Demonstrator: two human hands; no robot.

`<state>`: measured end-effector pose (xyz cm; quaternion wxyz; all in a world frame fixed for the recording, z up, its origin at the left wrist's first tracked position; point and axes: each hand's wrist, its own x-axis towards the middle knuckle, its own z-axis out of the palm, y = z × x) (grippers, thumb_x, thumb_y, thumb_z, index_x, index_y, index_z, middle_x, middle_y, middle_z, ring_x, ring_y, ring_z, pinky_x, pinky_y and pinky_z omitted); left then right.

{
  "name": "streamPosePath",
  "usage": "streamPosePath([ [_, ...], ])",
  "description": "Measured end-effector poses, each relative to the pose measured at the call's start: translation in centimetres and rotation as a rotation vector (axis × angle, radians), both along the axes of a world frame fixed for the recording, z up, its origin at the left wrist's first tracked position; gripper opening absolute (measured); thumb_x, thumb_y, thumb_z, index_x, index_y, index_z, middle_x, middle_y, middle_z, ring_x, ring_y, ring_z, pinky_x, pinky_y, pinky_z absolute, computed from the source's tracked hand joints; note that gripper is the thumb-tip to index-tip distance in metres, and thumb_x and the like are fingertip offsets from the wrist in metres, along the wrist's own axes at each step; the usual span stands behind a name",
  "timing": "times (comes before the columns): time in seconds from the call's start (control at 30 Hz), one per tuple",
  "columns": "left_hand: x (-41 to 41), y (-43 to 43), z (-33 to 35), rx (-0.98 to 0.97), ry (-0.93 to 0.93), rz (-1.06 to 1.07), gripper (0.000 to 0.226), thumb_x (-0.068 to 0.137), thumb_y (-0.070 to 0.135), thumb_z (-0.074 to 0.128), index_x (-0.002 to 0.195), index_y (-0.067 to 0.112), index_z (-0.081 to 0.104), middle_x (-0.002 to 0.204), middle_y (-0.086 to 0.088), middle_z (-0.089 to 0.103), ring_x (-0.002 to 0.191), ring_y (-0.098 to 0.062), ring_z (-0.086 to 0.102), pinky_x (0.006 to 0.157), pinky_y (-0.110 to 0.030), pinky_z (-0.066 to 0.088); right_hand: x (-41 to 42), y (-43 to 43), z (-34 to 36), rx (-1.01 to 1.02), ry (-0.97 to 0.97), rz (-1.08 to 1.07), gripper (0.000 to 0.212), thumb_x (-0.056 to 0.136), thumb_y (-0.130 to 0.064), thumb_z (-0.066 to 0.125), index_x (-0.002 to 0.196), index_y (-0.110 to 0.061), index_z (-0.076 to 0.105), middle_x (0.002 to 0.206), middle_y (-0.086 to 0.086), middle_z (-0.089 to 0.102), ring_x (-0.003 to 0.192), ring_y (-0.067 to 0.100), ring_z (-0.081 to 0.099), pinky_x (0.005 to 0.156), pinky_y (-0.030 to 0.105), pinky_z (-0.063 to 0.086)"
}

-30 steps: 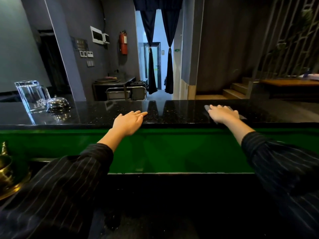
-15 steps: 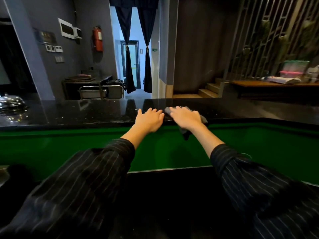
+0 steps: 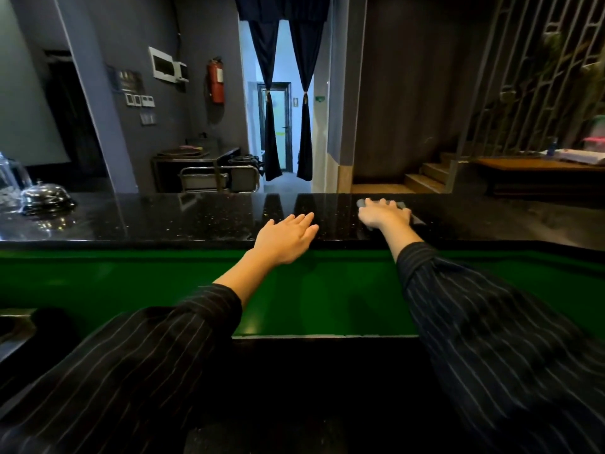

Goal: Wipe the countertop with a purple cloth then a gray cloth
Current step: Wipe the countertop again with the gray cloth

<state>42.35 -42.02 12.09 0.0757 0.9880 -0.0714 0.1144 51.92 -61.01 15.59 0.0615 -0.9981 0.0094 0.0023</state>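
The right hand [image 3: 384, 215], flat on the gray cloth [image 3: 402, 205], has swept rightward from the open left hand [image 3: 285, 238] across the black speckled stone countertop [image 3: 163, 217], continuing the gray-cloth pass.

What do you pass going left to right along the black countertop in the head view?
Clear glass pitcher → shiny metal dome bell → left hand, flat and empty → right hand pressing the gray cloth.

Speckled black countertop [image 3: 196, 217], gray cloth [image 3: 397, 204], glossy green panel [image 3: 327, 296], dark pinstriped sleeves [image 3: 491, 322], red fire extinguisher [image 3: 216, 80]
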Motion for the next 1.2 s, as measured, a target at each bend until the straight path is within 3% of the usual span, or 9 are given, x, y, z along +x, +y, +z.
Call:
streamPosePath([
  [0.13, -0.3, 0.8, 0.5, -0.256, -0.092, -0.064, 0.060, 0.098, 0.025, 0.033, 0.151, 0.011, 0.008, 0.160, -0.009, 0.012, 0.148, -0.024, 0.010, 0.119, -0.046, 0.016, -2.5, 7.8, -0.2, 0.068, -0.045, 0.216, 0.057, 0.099, -0.040, 0.015, 0.152, -0.021, 0.024, 0.159, 0.010, 0.023, 0.146, 0.030, 0.020, 0.116, 0.054, 0.015],
  [0.27, -1.6, 2.6, 1.2, -0.625, -0.193, 0.059, 0.058, 0.092, 0.007, 0.034, 0.149, 0.009, 0.021, 0.152, -0.018, 0.032, 0.138, -0.032, 0.033, 0.114, -0.044, 0.027, -5.5, 13.0, 0.1, 0.089, 0.006, 0.402, 0.058, 0.101, -0.041, 0.014, 0.150, -0.016, 0.033, 0.158, 0.010, 0.028, 0.145, 0.028, 0.025, 0.118, 0.048, 0.016],
  [0.43, -4.2, 8.8, 1.5, -0.605, -0.236, 0.196, 0.060, 0.085, 0.000, 0.039, 0.144, 0.009, 0.034, 0.145, -0.020, 0.042, 0.132, -0.034, 0.041, 0.107, -0.037, 0.033, -9.9, 17.0, 0.4, 0.261, 0.022, 0.435, 0.055, 0.100, -0.043, 0.027, 0.140, -0.012, 0.049, 0.148, 0.015, 0.043, 0.137, 0.030, 0.037, 0.115, 0.045, 0.022],
  [0.57, -6.1, 10.9, 2.0, -0.521, -0.246, 0.202, 0.035, 0.088, 0.009, 0.044, 0.121, 0.003, 0.053, 0.127, -0.024, 0.053, 0.116, -0.039, 0.050, 0.100, -0.045, 0.038, -12.5, 19.4, 1.9, 0.803, 0.297, 0.492, 0.023, 0.096, -0.009, 0.041, 0.094, -0.002, 0.063, 0.090, 0.017, 0.059, 0.079, 0.027, 0.055, 0.078, 0.035, 0.045],
  [0.63, -6.4, 10.3, 2.4, -0.356, -0.232, 0.159, 0.025, 0.090, 0.014, 0.041, 0.109, 0.004, 0.055, 0.117, -0.023, 0.056, 0.111, -0.040, 0.051, 0.099, -0.049, 0.036, -12.4, 18.8, 2.7, 0.905, 0.244, 0.446, 0.023, 0.094, -0.001, 0.039, 0.095, 0.000, 0.062, 0.079, 0.015, 0.055, 0.064, 0.021, 0.046, 0.059, 0.030, 0.037],
  [0.73, -6.1, 8.3, 2.0, -0.063, -0.098, 0.134, 0.039, 0.096, 0.028, 0.032, 0.107, 0.002, 0.058, 0.120, -0.025, 0.057, 0.113, -0.039, 0.051, 0.097, -0.049, 0.034, -11.2, 16.1, 2.2, 0.586, -0.016, 0.349, 0.036, 0.093, -0.005, 0.041, 0.124, 0.003, 0.058, 0.112, 0.024, 0.060, 0.099, 0.034, 0.059, 0.085, 0.036, 0.047],
  [0.83, -5.4, 6.9, 0.8, -0.034, -0.084, 0.184, 0.057, 0.097, 0.043, 0.029, 0.125, -0.002, 0.050, 0.134, -0.026, 0.050, 0.125, -0.040, 0.043, 0.105, -0.049, 0.028, -11.4, 14.0, 0.0, 0.242, -0.039, 0.336, 0.041, 0.097, -0.020, 0.040, 0.135, -0.009, 0.053, 0.142, 0.015, 0.050, 0.129, 0.034, 0.047, 0.108, 0.044, 0.037],
  [0.97, -4.5, 7.7, 0.3, -0.032, -0.168, 0.173, 0.055, 0.094, 0.043, 0.030, 0.121, 0.002, 0.054, 0.129, -0.021, 0.054, 0.121, -0.036, 0.047, 0.102, -0.047, 0.032, -11.6, 14.0, -1.8, 0.205, -0.159, 0.354, 0.040, 0.100, -0.020, 0.032, 0.136, -0.015, 0.051, 0.142, 0.009, 0.051, 0.129, 0.030, 0.047, 0.107, 0.045, 0.033],
  [1.2, -2.7, 18.1, 2.0, 0.004, 0.048, 0.218, 0.056, 0.095, 0.041, 0.023, 0.135, 0.005, 0.041, 0.146, -0.020, 0.037, 0.132, -0.036, 0.038, 0.108, -0.050, 0.031, -11.1, 14.4, -1.9, 0.088, -0.230, 0.324, 0.041, 0.101, -0.015, 0.032, 0.139, -0.014, 0.046, 0.138, 0.011, 0.050, 0.128, 0.032, 0.039, 0.096, 0.047, 0.039],
])
